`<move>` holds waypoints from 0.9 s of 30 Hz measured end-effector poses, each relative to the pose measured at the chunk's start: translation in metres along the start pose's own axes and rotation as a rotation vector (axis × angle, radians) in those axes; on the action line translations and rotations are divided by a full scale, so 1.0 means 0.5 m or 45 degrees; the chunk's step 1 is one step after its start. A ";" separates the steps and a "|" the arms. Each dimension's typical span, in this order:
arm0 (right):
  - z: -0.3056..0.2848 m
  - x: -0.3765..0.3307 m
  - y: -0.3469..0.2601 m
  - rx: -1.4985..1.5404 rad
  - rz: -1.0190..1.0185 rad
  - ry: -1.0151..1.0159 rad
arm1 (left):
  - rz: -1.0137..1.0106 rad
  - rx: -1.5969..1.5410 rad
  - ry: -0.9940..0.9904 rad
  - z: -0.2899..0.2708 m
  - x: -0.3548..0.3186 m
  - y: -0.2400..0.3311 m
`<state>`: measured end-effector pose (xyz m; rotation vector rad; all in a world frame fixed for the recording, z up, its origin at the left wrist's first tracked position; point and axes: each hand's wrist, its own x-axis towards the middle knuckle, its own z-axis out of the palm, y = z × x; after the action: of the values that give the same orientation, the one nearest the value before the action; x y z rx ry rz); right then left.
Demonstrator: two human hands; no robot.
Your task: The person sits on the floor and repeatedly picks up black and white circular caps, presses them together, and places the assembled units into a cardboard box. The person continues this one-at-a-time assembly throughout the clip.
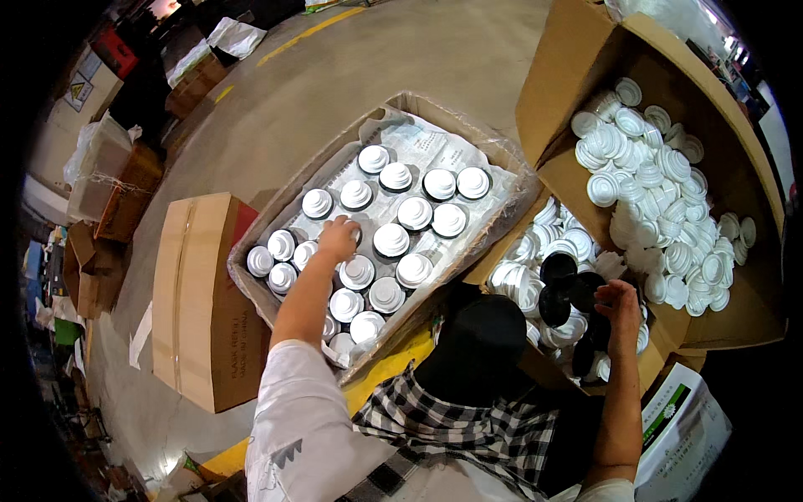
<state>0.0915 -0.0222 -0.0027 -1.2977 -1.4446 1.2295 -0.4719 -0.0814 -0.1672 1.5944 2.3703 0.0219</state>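
White caps fill nearly everything around the person's hands. The left hand is pressed down, fingers curled, on a white-capped container in the lined carton; whether it grips the cap or only rests on it I cannot tell, since the knuckles cover the contact. Around that spot the capped containers stand in loose rows, upright, some touching their neighbours.

To the right of the lined carton, the right hand hangs over a second box, fingers bent down among black pieces and loose white caps. It seems half closed, but what it pinches, if anything, is hidden beneath the palm. Farther right again, a big open box holds a heap of more white caps.

Left of the lined carton lies a sealed brown carton on the concrete floor.

What could go wrong, to my eye: the containers stand close, so a sideways push from the left hand could tip one into the next. The plastic lining is rumpled and could snag a base. A black cap and checked cloth block the near corner of the lined carton, so the containers there stay unseen.
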 end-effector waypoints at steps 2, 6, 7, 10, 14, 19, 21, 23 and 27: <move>-0.006 -0.002 0.000 0.001 0.023 -0.001 | 0.087 -0.039 0.058 -0.015 -0.024 -0.026; -0.005 -0.001 0.004 0.000 0.056 -0.046 | 0.034 -0.019 0.066 -0.042 -0.053 -0.048; -0.002 0.000 0.004 0.005 0.049 -0.072 | -0.050 0.034 0.070 -0.043 -0.045 -0.046; 0.002 0.001 0.002 -0.019 0.024 -0.107 | 0.177 0.271 -0.342 -0.056 0.016 -0.053; -0.003 -0.004 -0.005 -0.043 0.026 -0.099 | 0.150 -0.137 -0.357 -0.069 0.084 -0.074; -0.008 0.004 -0.006 -0.093 0.038 -0.077 | -0.355 -0.054 0.223 -0.077 0.129 -0.111; -0.006 0.009 -0.009 -0.143 0.010 -0.039 | -0.250 0.167 0.332 -0.053 0.127 -0.126; -0.009 0.016 -0.016 -0.130 -0.039 -0.056 | -0.189 0.229 0.304 -0.026 0.120 -0.142; -0.067 0.038 -0.025 -0.245 -0.152 0.118 | -0.152 0.026 0.365 0.004 0.120 -0.161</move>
<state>0.1192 0.0015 0.0153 -1.3555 -1.5788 0.9587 -0.5654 -0.0586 -0.1962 1.5448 2.6857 0.2162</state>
